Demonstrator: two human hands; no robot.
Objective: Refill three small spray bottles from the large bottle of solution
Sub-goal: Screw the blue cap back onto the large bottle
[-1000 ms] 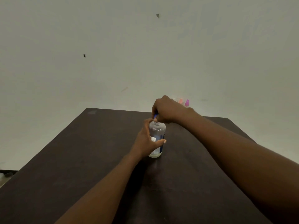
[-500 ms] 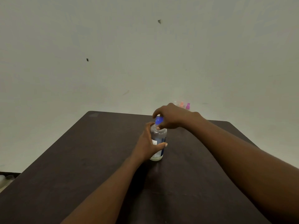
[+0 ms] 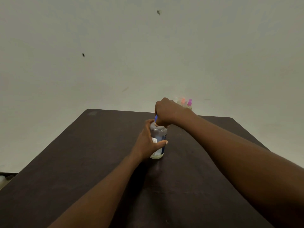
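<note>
Large bottle [image 3: 158,133] stands on dark table [image 3: 79,162] before pale wall [image 3: 197,55].

Free room lying along dark table [image 3: 79,165] sides, large bottle [image 3: 158,137] blocking centre, small spray bottles [image 3: 189,103] lining far edge.

Blue cap [image 3: 156,117] mostly hidden under right hand [image 3: 166,112].
</note>
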